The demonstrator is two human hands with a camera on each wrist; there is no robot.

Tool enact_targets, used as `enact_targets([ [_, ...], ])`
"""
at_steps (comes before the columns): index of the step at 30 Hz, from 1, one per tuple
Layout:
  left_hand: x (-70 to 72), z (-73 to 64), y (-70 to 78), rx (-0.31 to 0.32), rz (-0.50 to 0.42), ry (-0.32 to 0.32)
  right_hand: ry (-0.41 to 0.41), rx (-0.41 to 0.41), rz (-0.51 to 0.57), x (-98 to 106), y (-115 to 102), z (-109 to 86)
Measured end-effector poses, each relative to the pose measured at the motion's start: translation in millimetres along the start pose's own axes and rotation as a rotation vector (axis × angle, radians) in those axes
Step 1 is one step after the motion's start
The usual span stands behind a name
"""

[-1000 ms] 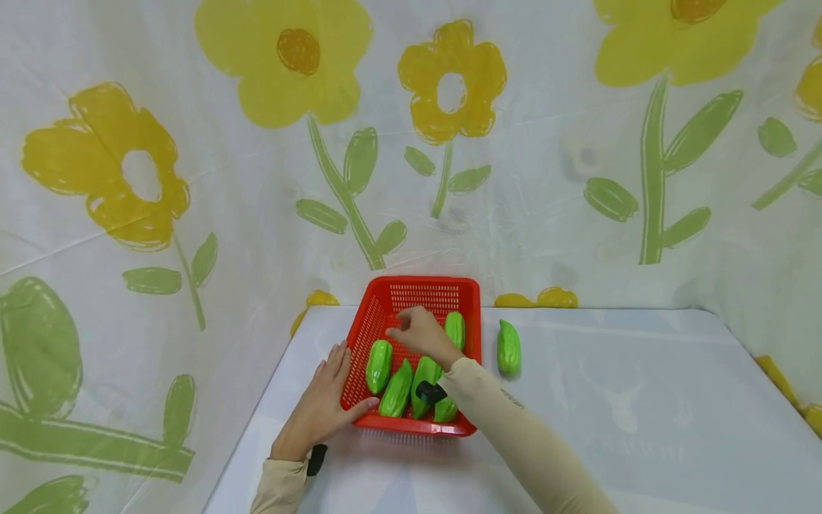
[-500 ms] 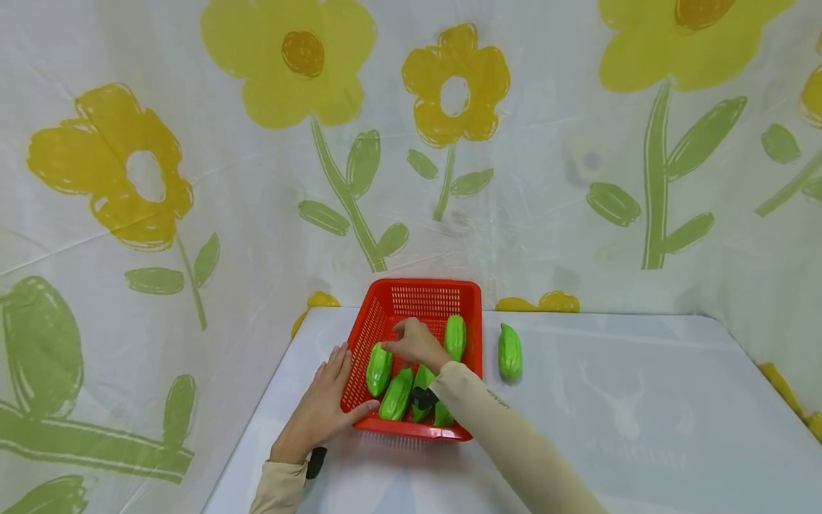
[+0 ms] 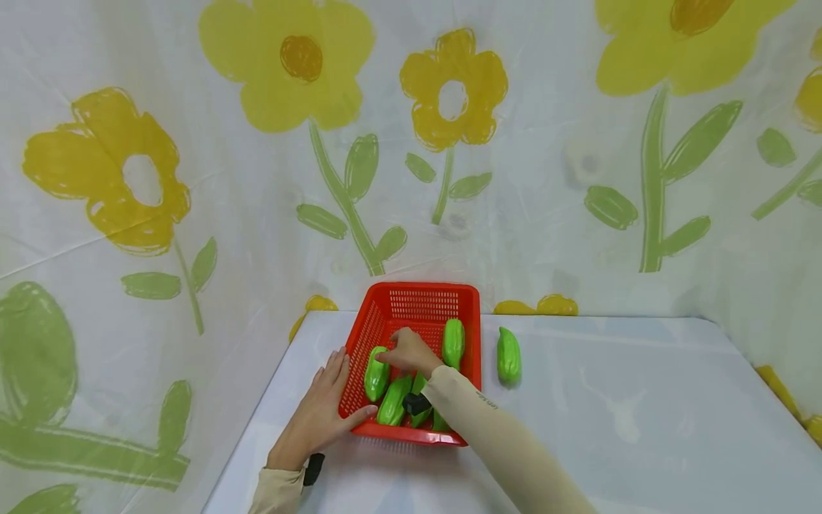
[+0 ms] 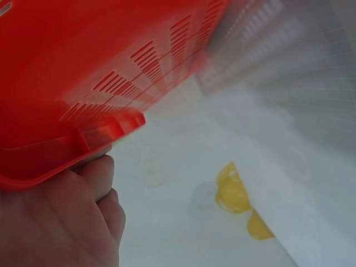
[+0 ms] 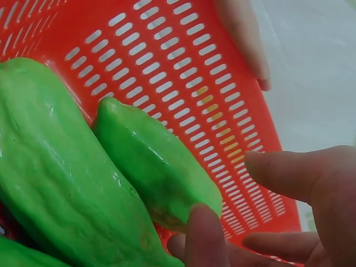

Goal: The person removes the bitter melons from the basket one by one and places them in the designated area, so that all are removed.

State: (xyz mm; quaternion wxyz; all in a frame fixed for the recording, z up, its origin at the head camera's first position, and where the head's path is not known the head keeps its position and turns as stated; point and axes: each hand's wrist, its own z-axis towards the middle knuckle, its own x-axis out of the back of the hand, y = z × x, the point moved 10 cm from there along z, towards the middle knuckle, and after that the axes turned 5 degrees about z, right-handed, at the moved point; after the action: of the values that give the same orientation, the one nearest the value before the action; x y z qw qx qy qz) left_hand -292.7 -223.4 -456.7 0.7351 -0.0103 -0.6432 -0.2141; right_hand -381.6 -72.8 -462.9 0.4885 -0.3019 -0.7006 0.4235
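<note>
A red slotted plastic basket [image 3: 427, 435] holds several bright green ribbed gourds. My left hand [image 3: 319, 408] rests against its left side with straight fingers, the thumb over the front rim; the left wrist view shows that hand at the basket's edge [image 4: 55, 181]. My right hand [image 3: 411, 353] is inside the basket, right by the leftmost gourd [image 3: 375, 383]. In the right wrist view one fingertip [image 5: 204, 222] overlaps the end of this gourd [image 5: 158, 164], while another finger stands apart from it. The right forearm and wrist strap partly cover the front gourds [image 3: 393, 403].
Another green gourd [image 3: 509, 357] lies on the pale table [image 3: 616, 400], just right of the basket. One gourd [image 3: 453, 343] sits along the basket's right wall. A flower-printed curtain [image 3: 533, 178] hangs behind the table and along its left.
My right hand has moved left and toward the front of the basket, from over its middle to the leftmost gourd. The left hand has stayed at the basket's side.
</note>
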Motion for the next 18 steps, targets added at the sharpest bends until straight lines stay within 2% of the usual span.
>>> enact_targets([
  [8,-0.1,-1.4,-0.9,0.001,0.001,-0.002,-0.025,-0.043,0.031,-10.5,2.6,-0.5],
  [18,-1.3,-1.4,-1.1,0.007,0.003,-0.019,-0.076,-0.038,0.054,-21.5,1.6,-1.8],
])
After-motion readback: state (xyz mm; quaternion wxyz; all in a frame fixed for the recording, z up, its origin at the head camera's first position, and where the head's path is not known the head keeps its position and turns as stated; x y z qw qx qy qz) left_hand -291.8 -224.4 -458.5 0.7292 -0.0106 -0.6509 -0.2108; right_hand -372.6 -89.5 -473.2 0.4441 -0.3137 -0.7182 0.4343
